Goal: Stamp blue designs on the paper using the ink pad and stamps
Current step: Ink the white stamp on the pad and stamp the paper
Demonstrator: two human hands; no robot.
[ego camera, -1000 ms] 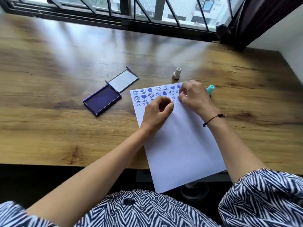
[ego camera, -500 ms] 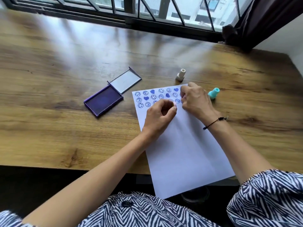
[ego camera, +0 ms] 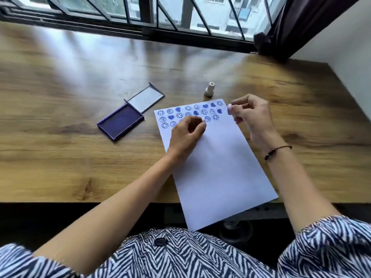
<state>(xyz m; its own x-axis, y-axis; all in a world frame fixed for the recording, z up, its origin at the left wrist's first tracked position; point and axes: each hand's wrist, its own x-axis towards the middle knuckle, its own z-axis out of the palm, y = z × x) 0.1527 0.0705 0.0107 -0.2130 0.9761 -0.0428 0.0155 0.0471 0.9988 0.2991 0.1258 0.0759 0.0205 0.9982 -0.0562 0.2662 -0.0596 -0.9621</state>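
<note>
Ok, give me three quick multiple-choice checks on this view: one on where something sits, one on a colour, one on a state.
1. Where is the ink pad relative to the paper?
A. to its left
B. to its right
C. on top of it

2. What colour are the stamped designs?
A. red
B. blue
C. green

3. What state is the ink pad's lid in?
A. shut
B. missing
C. open

Answers: 1 A, the pad lies on the table left of the sheet. 2 B, the faces and hearts are blue. 3 C, the lid lies folded back behind the inked surface.
</note>
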